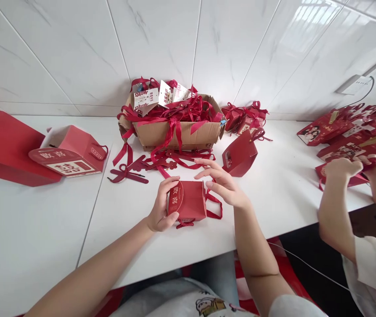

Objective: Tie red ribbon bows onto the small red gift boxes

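A small red gift box (pixel 192 199) with pale lettering rests on the white table in front of me. My left hand (pixel 164 208) grips its left side, fingers over the far edge and thumb at the near one. At the box's right far corner, my right hand (pixel 220 182) is spread, fingers apart and holding nothing; I cannot tell whether a fingertip touches the box. A red ribbon (pixel 217 208) loops out on the right of the box. Twisted red cord (pixel 185 223) shows at its near side.
Behind stands a cardboard box (pixel 177 134) heaped with red ribbons and printed cards. Loose ribbons and strips (pixel 128 174) lie before it. A red box (pixel 240 154) stands at right, larger ones (pixel 72 149) at left. A co-worker's hands (pixel 359 167) are near several red gift bags (pixel 346 145).
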Demonstrator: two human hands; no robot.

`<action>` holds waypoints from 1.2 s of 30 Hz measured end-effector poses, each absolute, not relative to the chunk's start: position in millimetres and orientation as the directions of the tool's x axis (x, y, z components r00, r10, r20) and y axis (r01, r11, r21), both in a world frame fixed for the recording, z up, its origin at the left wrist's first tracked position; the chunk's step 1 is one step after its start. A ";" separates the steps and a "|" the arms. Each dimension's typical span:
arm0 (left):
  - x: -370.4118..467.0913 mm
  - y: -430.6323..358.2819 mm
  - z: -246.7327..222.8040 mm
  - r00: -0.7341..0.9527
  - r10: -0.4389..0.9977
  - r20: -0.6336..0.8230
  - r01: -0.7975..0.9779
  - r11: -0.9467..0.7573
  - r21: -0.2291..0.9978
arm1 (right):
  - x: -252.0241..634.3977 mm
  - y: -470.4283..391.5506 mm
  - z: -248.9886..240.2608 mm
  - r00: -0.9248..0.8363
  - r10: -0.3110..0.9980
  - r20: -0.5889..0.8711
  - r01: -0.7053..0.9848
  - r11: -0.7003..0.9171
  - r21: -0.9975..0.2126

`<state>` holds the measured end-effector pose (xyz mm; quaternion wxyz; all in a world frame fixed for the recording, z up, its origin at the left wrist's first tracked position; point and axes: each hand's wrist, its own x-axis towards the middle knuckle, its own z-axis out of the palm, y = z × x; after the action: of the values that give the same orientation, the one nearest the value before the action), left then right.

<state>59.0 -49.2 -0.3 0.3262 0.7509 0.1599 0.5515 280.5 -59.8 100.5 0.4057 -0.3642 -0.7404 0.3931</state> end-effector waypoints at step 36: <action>64.1 -45.8 -8.1 0.093 0.673 0.734 -0.295 -0.685 0.666 | 218.6 -23.6 138.3 -0.765 0.643 -0.025 0.379 0.419 -0.825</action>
<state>64.1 -45.8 -8.1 0.3682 0.6411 0.1476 0.6570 218.6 -23.6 138.3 0.1494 -0.3082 -0.8290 0.4422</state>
